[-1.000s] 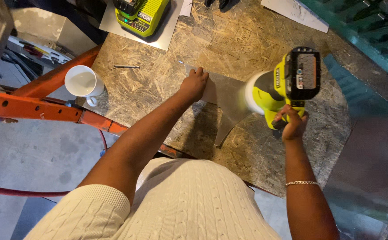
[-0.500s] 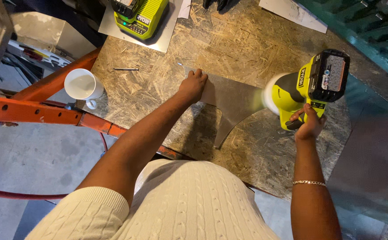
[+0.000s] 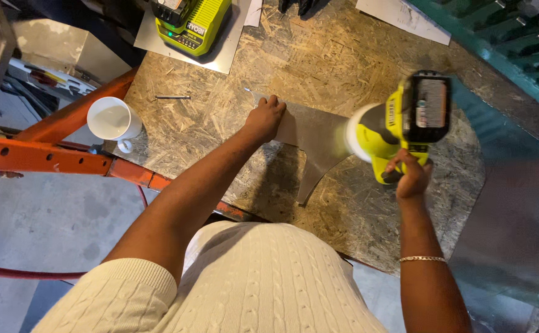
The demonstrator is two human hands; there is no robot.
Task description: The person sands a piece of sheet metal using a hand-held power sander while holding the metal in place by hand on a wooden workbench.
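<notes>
— Moved since the earlier frame: my right hand (image 3: 412, 176) has carried the drill (image 3: 399, 126) out and up, off the sheet (image 3: 312, 132) toward the board's (image 3: 220, 123) right edge. Left hand (image 3: 266, 117) unchanged.

— State of each hand?

— Right is wrapped shut round the drill's grip, nose pointing left at the sheet. Left lies knuckles-up on the sheet's left end, fingers curled, gripping nothing; I judge it pins the sheet against sliding.

— Location of the sheet?

— Flat on the board, mid-bench, its tapered leg pointing toward me.

— Surroundings?

— Screw (image 3: 172, 97) and white cup (image 3: 112, 118) to the left; charger (image 3: 192, 21) at the far edge, well apart.
</notes>
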